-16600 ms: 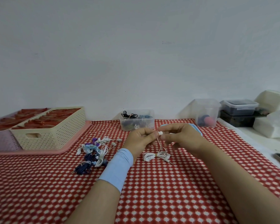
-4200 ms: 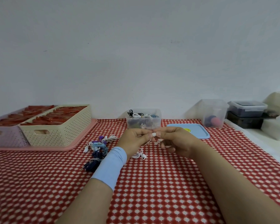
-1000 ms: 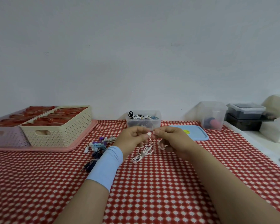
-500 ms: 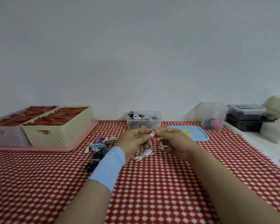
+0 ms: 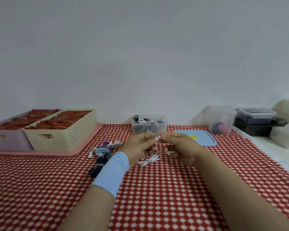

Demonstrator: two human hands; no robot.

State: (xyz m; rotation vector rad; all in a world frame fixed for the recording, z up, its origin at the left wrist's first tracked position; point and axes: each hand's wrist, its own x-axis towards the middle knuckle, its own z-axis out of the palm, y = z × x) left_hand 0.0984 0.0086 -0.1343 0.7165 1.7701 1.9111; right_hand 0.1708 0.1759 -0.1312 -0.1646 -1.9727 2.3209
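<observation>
Close to the person, the bench with its red checked cloth runs under both arms, and a blue wristband sits on the left wrist. Just past it, at 6 o'clock from the fingertips, the white earphone cord lies in a small flat bundle on the cloth. One second ago those loops hung loose and higher under the hands. Now they have dropped down and bunched together, so the wire looks nearly wound up. Above the bundle the left hand and the right hand meet. Both have curled fingers, and both pinch the same white earbud, with a thin wire going down from it. The lower fingers of the right hand seem to hold another small white piece, but it is too small to be sure. The hands have hardly moved. I think the winding is almost done and the bundle can soon be put away. At 9 o'clock from the hands lies a pile of earphones. At 12 o'clock stands a clear box with more cords inside, and at 2 o'clock a blue lid lies flat. Far off at 10 o'clock is a cream basket.
</observation>
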